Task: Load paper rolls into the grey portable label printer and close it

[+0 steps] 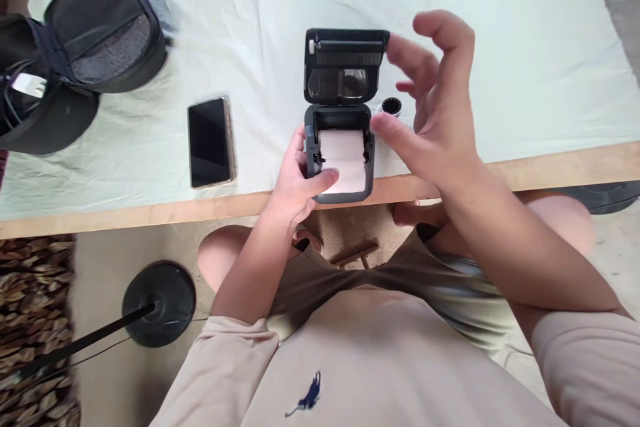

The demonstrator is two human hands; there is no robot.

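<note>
A small dark portable label printer [311,147] is held at the table's front edge with its lid [343,90] swung up. Inside its bay sits white paper [345,153], probably a roll. My left hand [295,177] wraps round the printer's left side, its thumb lying over the paper. To the right of the printer, my right hand [440,93] is raised with its fingers spread. One of its fingertips is at the lid's right edge; whether it touches, I cannot tell. Just beyond the right thumb lies a small round thing with a black face [391,107], partly hidden.
A smartphone [209,143] lies on the pale cloth [270,7] to the left. Farther left, an open black zip case [107,33] holds a cable and a white plug [30,85]. The wooden table edge [225,208] runs before me. A round black stand base [160,303] is on the floor.
</note>
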